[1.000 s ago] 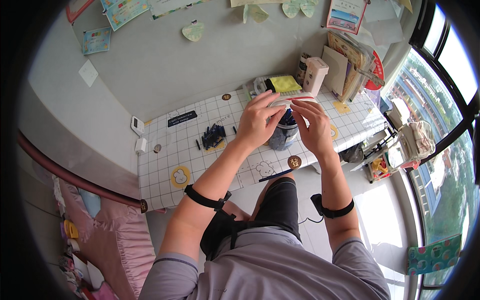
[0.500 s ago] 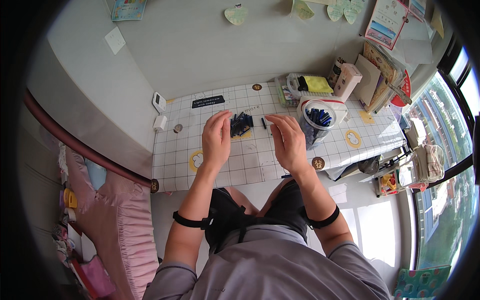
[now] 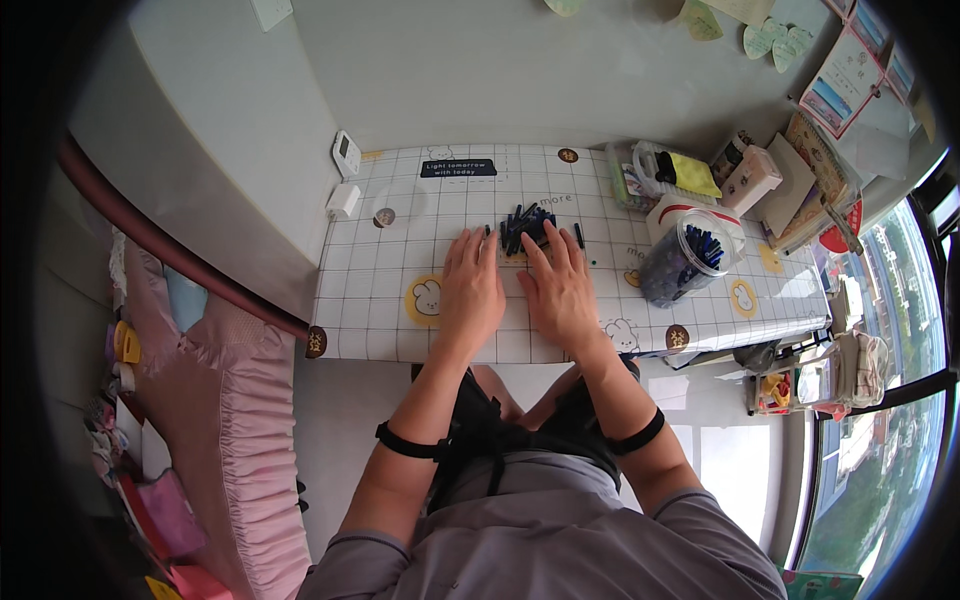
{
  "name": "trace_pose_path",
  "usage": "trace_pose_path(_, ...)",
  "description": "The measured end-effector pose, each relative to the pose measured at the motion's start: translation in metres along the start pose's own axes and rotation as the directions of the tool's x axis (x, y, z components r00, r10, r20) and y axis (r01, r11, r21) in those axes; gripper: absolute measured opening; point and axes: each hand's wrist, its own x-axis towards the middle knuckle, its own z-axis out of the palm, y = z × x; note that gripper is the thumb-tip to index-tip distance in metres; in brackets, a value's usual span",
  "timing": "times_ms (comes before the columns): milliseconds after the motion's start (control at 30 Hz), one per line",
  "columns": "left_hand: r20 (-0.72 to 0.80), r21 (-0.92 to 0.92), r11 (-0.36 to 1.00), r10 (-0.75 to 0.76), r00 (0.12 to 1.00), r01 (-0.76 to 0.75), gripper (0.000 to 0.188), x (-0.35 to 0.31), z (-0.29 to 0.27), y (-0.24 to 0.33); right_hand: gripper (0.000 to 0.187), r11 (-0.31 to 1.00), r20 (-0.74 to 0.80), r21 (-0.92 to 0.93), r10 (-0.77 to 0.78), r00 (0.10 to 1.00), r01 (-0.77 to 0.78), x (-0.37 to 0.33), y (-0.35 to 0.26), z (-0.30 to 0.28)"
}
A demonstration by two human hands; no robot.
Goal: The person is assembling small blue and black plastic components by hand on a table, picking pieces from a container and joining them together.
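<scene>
A pile of short dark blue sticks [image 3: 522, 226], which look like pen ink cartridges, lies on the white gridded tablecloth [image 3: 370, 290]. My left hand [image 3: 472, 295] is palm down just in front of the pile's left side, its fingers stretched out. Beside it, my right hand [image 3: 562, 300] also lies palm down, fingers extended and spread, with its fingertips at the near right edge of the pile. Neither hand holds anything that I can see. One loose stick [image 3: 579, 236] lies apart, right of the pile. Part of the pile's near edge is hidden by my fingers.
A clear plastic jar [image 3: 672, 270] holding many more blue sticks stands to the right. Behind it are a clear box [image 3: 630, 185] with a yellow-and-black cloth [image 3: 690, 174], a pale pink box [image 3: 750, 180] and upright books [image 3: 805, 190]. White devices [image 3: 345, 155] sit by the left wall.
My hands have turned from raised, facing each other around the pile, to palms down in front of it. They are closer together. The head view has shifted.
</scene>
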Motion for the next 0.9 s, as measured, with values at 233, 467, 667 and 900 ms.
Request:
trace_pose_path(233,0.039,-0.024,0.998,0.062,0.997,-0.061,0.029,0.000,-0.002,0.001,0.036,0.997,0.047,-0.059,-0.053,0.997,0.056,0.004,0.001,-0.005)
trace_pose_path(467,0.055,-0.137,0.989,0.056,0.997,-0.048,0.032,0.000,-0.008,0.000,0.031,0.994,0.073,-0.036,-0.104,0.992,0.106,0.003,-0.001,-0.001)
trace_pose_path(667,0.077,-0.021,0.994,0.106,0.991,-0.105,0.040,0.006,-0.007,-0.004,0.026,0.995,-0.041,0.043,-0.087,0.995,0.089,0.004,-0.003,-0.002)
trace_pose_path(900,0.082,0.009,0.991,0.130,0.988,-0.131,0.040,0.006,-0.006,-0.005,0.022,0.986,-0.031,0.066,-0.154,0.988,0.156,0.004,-0.004,0.000)
